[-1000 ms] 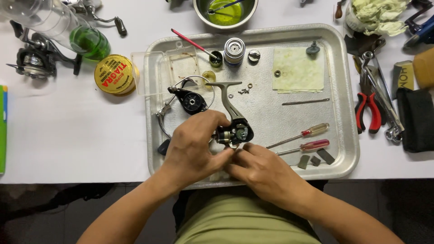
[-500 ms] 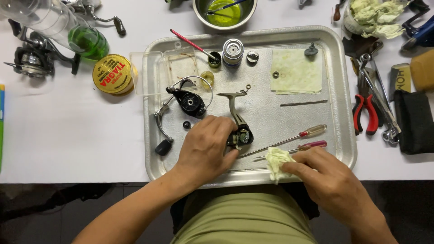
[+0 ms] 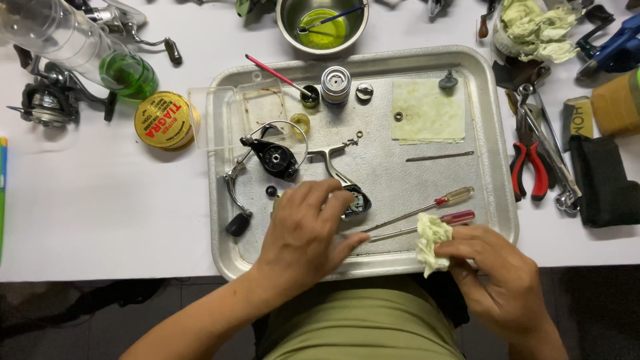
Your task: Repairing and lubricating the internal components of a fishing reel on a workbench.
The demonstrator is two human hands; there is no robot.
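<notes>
White bench [image 3: 100, 220] is carrying the tray [image 3: 497, 200]; my left hand [image 3: 303, 223] is clamping the reel body [image 3: 357, 200], my right hand [image 3: 497, 283] pinching the rag [image 3: 432, 241]. Loose screws [image 3: 353, 139] risk scattering if I'm nudging the tray.

White table [image 3: 100, 220] fills most of the view, evenly and brightly lit, with soft shadows. Near edge runs left to right low in the scene. Below it a dark floor [image 3: 80, 313], dim, possibly with cables, too shadowed to tell.
</notes>
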